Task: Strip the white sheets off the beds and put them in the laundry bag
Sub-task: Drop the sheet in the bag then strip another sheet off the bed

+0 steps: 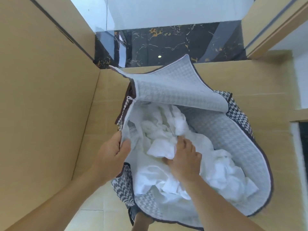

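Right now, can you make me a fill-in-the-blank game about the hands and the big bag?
1. The left hand pinches the bag's ____ to hold it open.
2. The right hand pushes down on the ____ sheets inside the laundry bag.
3. The bag's outside has a black and white houndstooth pattern, and its lining is pale ____.
4. The bag sits on a ____ coloured floor.

Missing words: rim, white, grey, tan

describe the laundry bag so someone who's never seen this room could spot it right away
On the tan floor below the black marble strip stands the laundry bag. It alone wears a dark houndstooth check outside, pale lining inside, stuffed with white sheets.
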`<move>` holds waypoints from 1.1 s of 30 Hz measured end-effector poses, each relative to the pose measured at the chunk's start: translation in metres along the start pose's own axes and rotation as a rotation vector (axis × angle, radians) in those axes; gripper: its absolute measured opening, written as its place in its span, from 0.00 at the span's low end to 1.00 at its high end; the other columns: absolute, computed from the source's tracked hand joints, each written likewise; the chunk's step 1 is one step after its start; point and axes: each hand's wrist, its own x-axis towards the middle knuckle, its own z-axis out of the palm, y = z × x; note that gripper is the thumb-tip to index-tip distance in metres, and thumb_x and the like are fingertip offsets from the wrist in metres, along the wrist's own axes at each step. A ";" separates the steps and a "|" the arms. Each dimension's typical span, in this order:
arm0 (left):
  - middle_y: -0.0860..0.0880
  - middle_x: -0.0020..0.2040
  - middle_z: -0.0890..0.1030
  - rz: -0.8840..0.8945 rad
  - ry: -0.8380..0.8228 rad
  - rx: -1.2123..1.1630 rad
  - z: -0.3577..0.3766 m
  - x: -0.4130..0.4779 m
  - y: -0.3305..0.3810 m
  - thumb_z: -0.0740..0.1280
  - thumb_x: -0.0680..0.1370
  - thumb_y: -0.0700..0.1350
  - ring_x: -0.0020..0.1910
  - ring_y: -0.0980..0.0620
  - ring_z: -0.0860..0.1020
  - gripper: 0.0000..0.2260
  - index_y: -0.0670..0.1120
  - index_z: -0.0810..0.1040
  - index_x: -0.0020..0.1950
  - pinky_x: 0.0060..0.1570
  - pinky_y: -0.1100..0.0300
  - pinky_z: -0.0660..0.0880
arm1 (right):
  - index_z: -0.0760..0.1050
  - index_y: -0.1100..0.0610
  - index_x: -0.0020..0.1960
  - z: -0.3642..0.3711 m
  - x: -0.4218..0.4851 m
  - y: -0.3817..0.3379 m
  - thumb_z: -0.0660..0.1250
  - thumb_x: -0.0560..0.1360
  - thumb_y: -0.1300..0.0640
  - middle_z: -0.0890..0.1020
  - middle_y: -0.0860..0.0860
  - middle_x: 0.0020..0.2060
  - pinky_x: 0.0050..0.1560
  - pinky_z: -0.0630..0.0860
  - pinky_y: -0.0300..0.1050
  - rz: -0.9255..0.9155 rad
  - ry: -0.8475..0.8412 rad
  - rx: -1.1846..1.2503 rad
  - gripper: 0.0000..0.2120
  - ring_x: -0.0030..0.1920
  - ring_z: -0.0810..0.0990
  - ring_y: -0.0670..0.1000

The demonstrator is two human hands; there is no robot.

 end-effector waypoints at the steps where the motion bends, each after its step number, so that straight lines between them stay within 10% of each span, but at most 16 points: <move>1: 0.48 0.31 0.69 -0.009 -0.018 0.021 0.006 0.000 -0.005 0.59 0.83 0.47 0.28 0.56 0.66 0.15 0.40 0.69 0.40 0.29 0.63 0.63 | 0.50 0.53 0.80 0.004 0.004 0.012 0.70 0.65 0.27 0.62 0.54 0.75 0.64 0.66 0.55 0.041 -0.109 0.032 0.55 0.74 0.64 0.56; 4: 0.46 0.33 0.72 -0.067 -0.023 0.078 0.022 0.005 -0.012 0.59 0.83 0.46 0.31 0.51 0.68 0.13 0.40 0.72 0.42 0.28 0.64 0.64 | 0.44 0.49 0.81 -0.005 0.013 0.039 0.65 0.69 0.27 0.49 0.52 0.80 0.74 0.55 0.57 0.024 -0.182 0.167 0.52 0.80 0.49 0.54; 10: 0.47 0.33 0.74 -0.119 -0.022 0.175 0.058 0.012 -0.009 0.57 0.83 0.51 0.32 0.49 0.71 0.14 0.47 0.70 0.40 0.31 0.55 0.63 | 0.65 0.54 0.74 -0.031 0.031 0.107 0.51 0.78 0.33 0.68 0.53 0.73 0.68 0.63 0.59 0.071 0.149 0.209 0.34 0.73 0.64 0.57; 18: 0.48 0.31 0.69 -0.142 -0.001 0.224 0.089 0.022 0.000 0.58 0.83 0.50 0.30 0.49 0.67 0.16 0.46 0.65 0.37 0.30 0.54 0.59 | 0.58 0.60 0.76 -0.027 0.061 0.223 0.59 0.80 0.49 0.63 0.62 0.73 0.69 0.63 0.60 0.491 -0.020 -0.103 0.28 0.74 0.60 0.63; 24: 0.47 0.33 0.72 -0.205 0.032 0.245 0.108 0.021 0.006 0.57 0.83 0.51 0.32 0.49 0.70 0.15 0.48 0.66 0.38 0.31 0.54 0.61 | 0.68 0.63 0.64 -0.030 0.067 0.247 0.60 0.80 0.59 0.77 0.64 0.59 0.50 0.70 0.52 0.588 0.066 0.159 0.13 0.58 0.77 0.65; 33: 0.43 0.36 0.72 -0.204 0.304 0.177 0.050 -0.007 0.073 0.57 0.84 0.48 0.34 0.46 0.68 0.17 0.36 0.70 0.44 0.32 0.53 0.62 | 0.71 0.57 0.42 -0.097 -0.004 0.188 0.58 0.82 0.59 0.74 0.52 0.35 0.38 0.67 0.50 0.333 0.282 0.787 0.11 0.38 0.73 0.57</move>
